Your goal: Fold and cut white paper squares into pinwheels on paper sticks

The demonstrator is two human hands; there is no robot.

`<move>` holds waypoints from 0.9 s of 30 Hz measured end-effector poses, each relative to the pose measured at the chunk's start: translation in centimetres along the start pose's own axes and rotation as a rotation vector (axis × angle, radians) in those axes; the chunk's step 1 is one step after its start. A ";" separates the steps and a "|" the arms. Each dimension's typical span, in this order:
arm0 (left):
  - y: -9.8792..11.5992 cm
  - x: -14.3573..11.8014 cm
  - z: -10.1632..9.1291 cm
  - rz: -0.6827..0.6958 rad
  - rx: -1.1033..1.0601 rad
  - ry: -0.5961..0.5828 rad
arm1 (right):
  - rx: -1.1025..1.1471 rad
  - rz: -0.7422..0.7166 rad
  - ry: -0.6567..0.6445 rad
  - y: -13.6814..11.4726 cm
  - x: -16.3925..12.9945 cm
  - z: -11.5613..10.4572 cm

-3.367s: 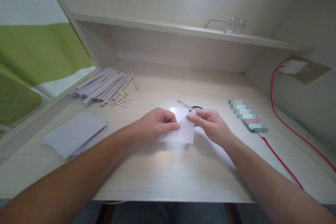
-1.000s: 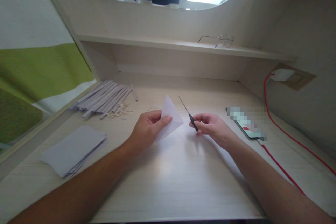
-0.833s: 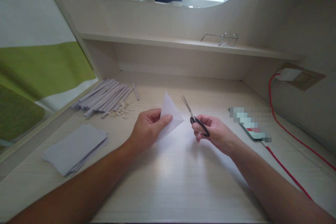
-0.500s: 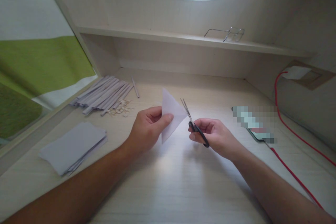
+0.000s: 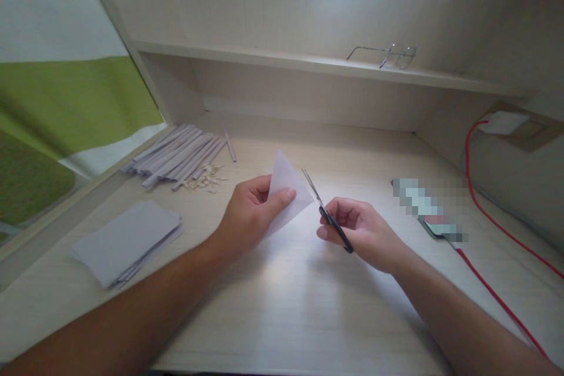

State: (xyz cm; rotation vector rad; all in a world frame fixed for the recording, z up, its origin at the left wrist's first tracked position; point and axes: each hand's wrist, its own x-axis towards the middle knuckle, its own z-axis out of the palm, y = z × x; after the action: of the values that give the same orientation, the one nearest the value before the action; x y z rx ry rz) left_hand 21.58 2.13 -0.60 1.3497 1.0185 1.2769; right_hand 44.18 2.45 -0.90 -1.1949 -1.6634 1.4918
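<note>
I am pinching the folded white paper triangle (image 5: 286, 197) in my left hand (image 5: 251, 217) while my right hand (image 5: 359, 232), gripping the small scissors (image 5: 328, 214), is bringing the blades to its uncut edge, with finished paper rolls (image 5: 178, 153) already lying on the bench (image 5: 286, 305)

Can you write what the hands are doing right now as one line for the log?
left hand: holds folded paper | right hand: holds scissors, blades at paper's edge | desk: paper stack

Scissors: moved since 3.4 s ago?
Yes. The scissors lay on the desk behind the paper; now the right hand holds them off it, blades at the folded paper edge, nearer than the phone.
</note>
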 end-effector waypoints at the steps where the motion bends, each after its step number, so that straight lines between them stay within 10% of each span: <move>1: 0.1 0.0 0.0 0.009 -0.001 0.009 | -0.002 0.001 0.001 0.0 0.0 0.0; 27: 0.2 -0.1 0.1 0.012 0.086 0.027 | 0.046 0.034 -0.088 -0.3 -0.1 0.2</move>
State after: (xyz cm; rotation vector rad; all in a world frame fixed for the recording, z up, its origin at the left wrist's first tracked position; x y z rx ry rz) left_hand 21.71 1.99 -0.44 1.4093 1.0961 1.2755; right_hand 43.93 2.28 -0.64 -1.1533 -1.6642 1.6160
